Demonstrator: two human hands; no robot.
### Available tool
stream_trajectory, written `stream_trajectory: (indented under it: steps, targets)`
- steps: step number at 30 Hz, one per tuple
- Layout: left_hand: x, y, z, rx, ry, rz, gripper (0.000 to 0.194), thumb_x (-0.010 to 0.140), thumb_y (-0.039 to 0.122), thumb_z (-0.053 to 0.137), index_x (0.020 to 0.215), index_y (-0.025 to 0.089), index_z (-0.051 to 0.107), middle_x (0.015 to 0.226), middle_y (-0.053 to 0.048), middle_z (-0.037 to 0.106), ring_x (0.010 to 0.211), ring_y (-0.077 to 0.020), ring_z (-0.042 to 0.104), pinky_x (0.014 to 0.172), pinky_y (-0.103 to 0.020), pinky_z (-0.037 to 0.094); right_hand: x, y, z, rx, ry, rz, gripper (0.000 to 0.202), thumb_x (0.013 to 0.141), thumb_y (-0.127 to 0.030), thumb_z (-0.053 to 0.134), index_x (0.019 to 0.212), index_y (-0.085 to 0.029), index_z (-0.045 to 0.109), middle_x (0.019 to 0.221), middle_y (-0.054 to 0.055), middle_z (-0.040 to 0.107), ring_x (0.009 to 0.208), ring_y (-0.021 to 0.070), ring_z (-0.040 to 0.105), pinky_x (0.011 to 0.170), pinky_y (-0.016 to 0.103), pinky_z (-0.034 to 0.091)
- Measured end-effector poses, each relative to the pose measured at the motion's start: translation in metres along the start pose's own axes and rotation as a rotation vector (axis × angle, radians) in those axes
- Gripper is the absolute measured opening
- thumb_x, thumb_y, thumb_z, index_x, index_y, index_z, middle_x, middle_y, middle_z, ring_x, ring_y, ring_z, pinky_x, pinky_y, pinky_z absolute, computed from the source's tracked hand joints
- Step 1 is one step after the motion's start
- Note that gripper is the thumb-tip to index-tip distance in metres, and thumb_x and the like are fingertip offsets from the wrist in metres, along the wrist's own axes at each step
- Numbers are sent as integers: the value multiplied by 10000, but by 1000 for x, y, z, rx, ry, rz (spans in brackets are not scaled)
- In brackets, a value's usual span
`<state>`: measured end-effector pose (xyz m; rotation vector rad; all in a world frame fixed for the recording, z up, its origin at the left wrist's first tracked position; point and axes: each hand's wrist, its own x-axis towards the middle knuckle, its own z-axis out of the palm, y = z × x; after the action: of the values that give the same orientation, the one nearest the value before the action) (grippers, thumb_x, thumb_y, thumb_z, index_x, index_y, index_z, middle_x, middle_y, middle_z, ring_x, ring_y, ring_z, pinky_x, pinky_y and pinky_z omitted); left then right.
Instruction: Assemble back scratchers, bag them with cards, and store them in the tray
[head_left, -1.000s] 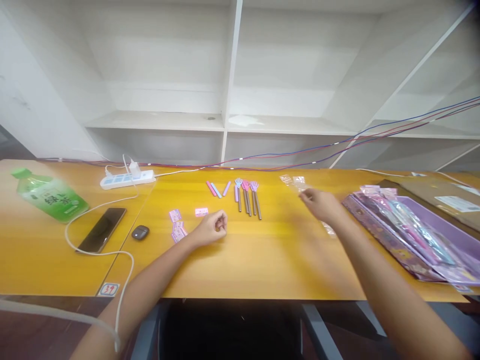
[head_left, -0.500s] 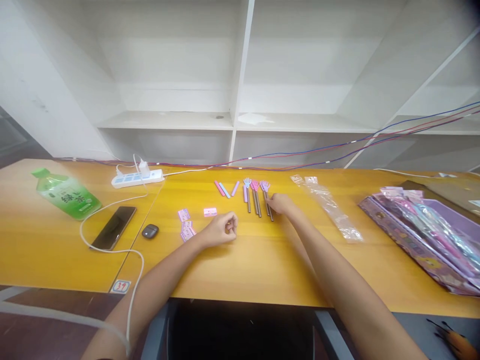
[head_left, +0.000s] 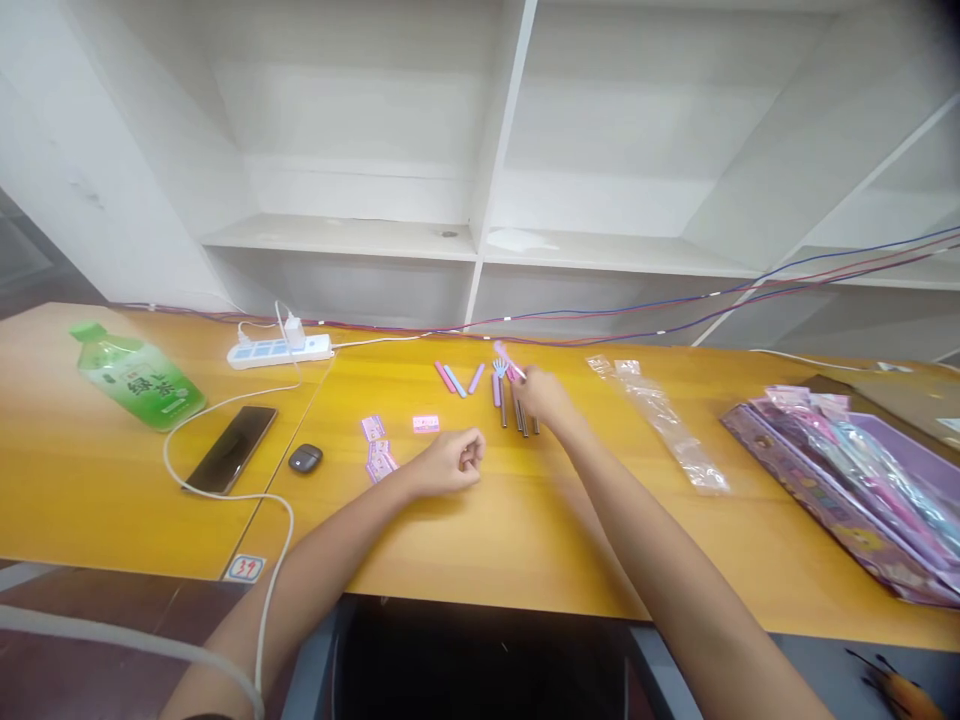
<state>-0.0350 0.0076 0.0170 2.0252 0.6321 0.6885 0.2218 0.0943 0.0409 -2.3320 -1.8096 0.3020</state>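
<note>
My right hand (head_left: 543, 396) is closed around a purple back scratcher (head_left: 501, 349), held tilted above the table with its head toward the far left; it is blurred. Beneath and beside this hand lie a blue back scratcher (head_left: 501, 370) and a partly hidden pink one, their metal rods toward me. A purple tube-shaped piece (head_left: 496, 391) lies against the blue one. Farther left are a pink tube (head_left: 444, 377), a blue tube (head_left: 454, 381) and another purple tube (head_left: 477, 378). My left hand (head_left: 450, 462) rests on the table, fingers curled in, with nothing visible inside.
Small printed cards (head_left: 373, 428) lie left of my left hand, one pink card (head_left: 425, 424) apart. Farther left are an earbud case (head_left: 305, 458), phone (head_left: 231, 450), green bottle (head_left: 139, 380) and power strip (head_left: 281, 351). Clear plastic wrappers (head_left: 667, 425) and a purple bag (head_left: 840, 510) with packages lie right.
My right hand has lifted the purple back scratcher off the table and swung it to the left, over the other scratchers. My left hand keeps its curled pose. The view has shifted slightly.
</note>
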Motion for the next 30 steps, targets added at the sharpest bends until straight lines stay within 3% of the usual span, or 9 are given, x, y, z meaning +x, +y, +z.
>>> stream_trajectory:
  steps: [4, 8, 12, 15, 19, 22, 25, 30]
  targets:
    - [1, 0, -2, 9, 10, -18, 262, 666, 56, 512, 866, 221, 473, 695, 74, 432, 621, -103, 472, 595, -220, 362, -3, -34, 18, 6, 3, -48, 418, 1030, -404, 507, 1266, -98, 668, 1239, 258, 715, 1174, 322, 689, 967, 369, 496]
    - [1, -3, -3, 40, 28, -18, 257, 671, 64, 530, 871, 218, 481, 714, 71, 460, 624, -98, 452, 613, -222, 365, -4, -46, 26, 40, 1, -63, 330, 996, -301, 560, 1233, -117, 697, 1240, 236, 719, 1195, 319, 669, 1025, 410, 473]
    - [3, -10, -3, 60, 68, -34, 206, 711, 96, 579, 864, 213, 506, 698, 74, 461, 616, -96, 426, 611, -222, 355, -14, -41, 21, 125, -20, -71, 275, 944, -302, 601, 1098, -126, 747, 1131, 226, 744, 1087, 337, 696, 972, 439, 499]
    - [7, -16, -1, -24, 214, -97, 103, 838, 210, 589, 925, 211, 534, 760, 48, 531, 657, -110, 526, 641, -234, 425, -37, -34, 17, 228, -51, -118, 270, 930, -350, 590, 934, -138, 757, 949, 186, 761, 937, 306, 709, 877, 389, 518]
    - [13, -20, 5, -215, 369, -188, 320, 955, 483, 559, 1096, 196, 579, 922, -21, 641, 740, -141, 638, 686, -275, 517, -83, -33, 27, 411, -108, -259, 319, 944, -430, 540, 822, -182, 701, 782, 64, 729, 752, 216, 664, 703, 290, 482]
    - [14, -20, 10, -311, 399, -204, 439, 916, 604, 609, 1028, 180, 601, 844, -15, 651, 659, -124, 602, 641, -263, 498, -109, -37, 43, 604, -103, -376, 356, 934, -495, 533, 856, -179, 679, 738, 12, 674, 688, 175, 589, 629, 265, 420]
    - [14, -17, 11, -325, 410, -254, 457, 879, 617, 665, 979, 174, 615, 723, 18, 608, 576, -113, 545, 569, -246, 450, -119, -39, 53, 768, -65, -439, 331, 898, -500, 580, 859, -180, 656, 697, -15, 604, 645, 151, 496, 595, 259, 367]
    - [14, -10, 4, -251, 349, -213, 443, 863, 556, 726, 1067, 164, 698, 919, -46, 694, 696, -133, 599, 626, -251, 475, -116, -28, 48, 892, -124, -531, 361, 932, -537, 577, 970, -192, 679, 674, -42, 521, 636, 146, 436, 599, 257, 359]
